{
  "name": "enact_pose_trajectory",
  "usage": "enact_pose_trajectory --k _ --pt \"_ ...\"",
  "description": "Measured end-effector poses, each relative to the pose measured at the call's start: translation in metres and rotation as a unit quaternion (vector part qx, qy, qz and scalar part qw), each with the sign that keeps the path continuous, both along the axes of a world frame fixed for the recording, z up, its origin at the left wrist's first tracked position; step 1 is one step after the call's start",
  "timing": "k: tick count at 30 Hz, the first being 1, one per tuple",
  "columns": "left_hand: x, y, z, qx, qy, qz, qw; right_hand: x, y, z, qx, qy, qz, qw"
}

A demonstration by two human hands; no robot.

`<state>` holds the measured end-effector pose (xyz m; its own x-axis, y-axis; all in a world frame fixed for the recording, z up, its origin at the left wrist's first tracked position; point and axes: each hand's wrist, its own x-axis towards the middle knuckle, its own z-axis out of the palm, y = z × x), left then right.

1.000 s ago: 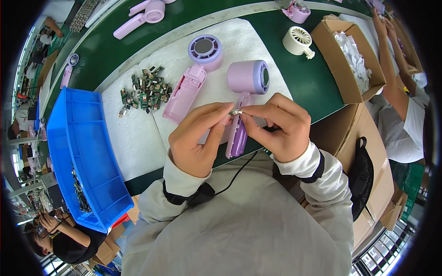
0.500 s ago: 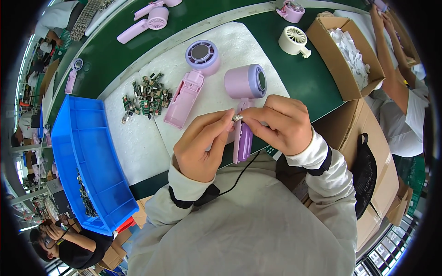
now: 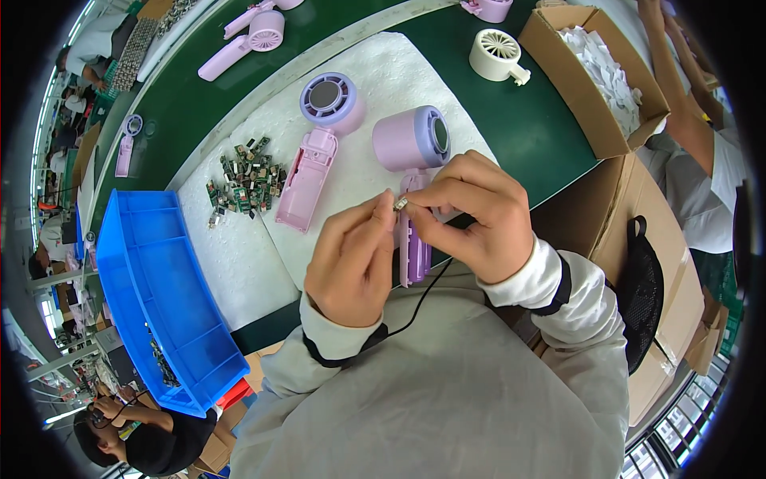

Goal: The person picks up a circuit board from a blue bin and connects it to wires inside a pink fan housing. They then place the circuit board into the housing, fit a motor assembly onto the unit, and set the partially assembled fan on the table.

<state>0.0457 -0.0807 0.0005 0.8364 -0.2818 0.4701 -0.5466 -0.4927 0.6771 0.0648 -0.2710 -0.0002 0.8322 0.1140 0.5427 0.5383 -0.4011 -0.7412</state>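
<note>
My left hand [image 3: 348,263] and my right hand [image 3: 477,219] meet fingertip to fingertip, both closed on a small circuit board [image 3: 400,204] with a pale, shiny part. Fingers cover much of it. Just beneath lies a pink and purple handheld fan [image 3: 411,140], its handle partly hidden by my right hand. Left of it, a second pink fan [image 3: 332,104] rests with its handle shell [image 3: 306,180] open and hollow. Several loose small circuit boards [image 3: 246,177] are heaped on the white foam sheet [image 3: 239,271].
A blue divided bin [image 3: 171,295] with some boards stands at left. On the green table are a cream fan head [image 3: 496,56] and other pink fans [image 3: 247,44]. A carton of white paper pieces [image 3: 594,88] is at far right, near another person's arms [image 3: 686,104].
The whole view has shifted slightly. My hands stay together over the fan handle, and the small board between my fingertips is turned a little.
</note>
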Motion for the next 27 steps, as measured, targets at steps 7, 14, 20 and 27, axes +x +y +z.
enact_pose_trajectory --k 7,14,20,27 --pt "-0.003 -0.015 -0.007 0.053 -0.082 0.041 0.994 -0.008 0.008 -0.002 0.078 0.057 -0.028 0.995" --pt "0.002 -0.011 0.001 0.058 -0.072 0.019 0.996 -0.007 0.001 -0.002 0.128 0.095 -0.017 0.987" --pt "0.008 -0.002 0.003 -0.12 0.161 -0.036 0.979 -0.007 -0.001 0.0 0.126 0.137 0.014 0.982" --pt "0.006 -0.014 0.014 -0.132 0.219 -0.067 0.964 -0.008 0.001 0.001 0.124 0.123 -0.003 0.985"
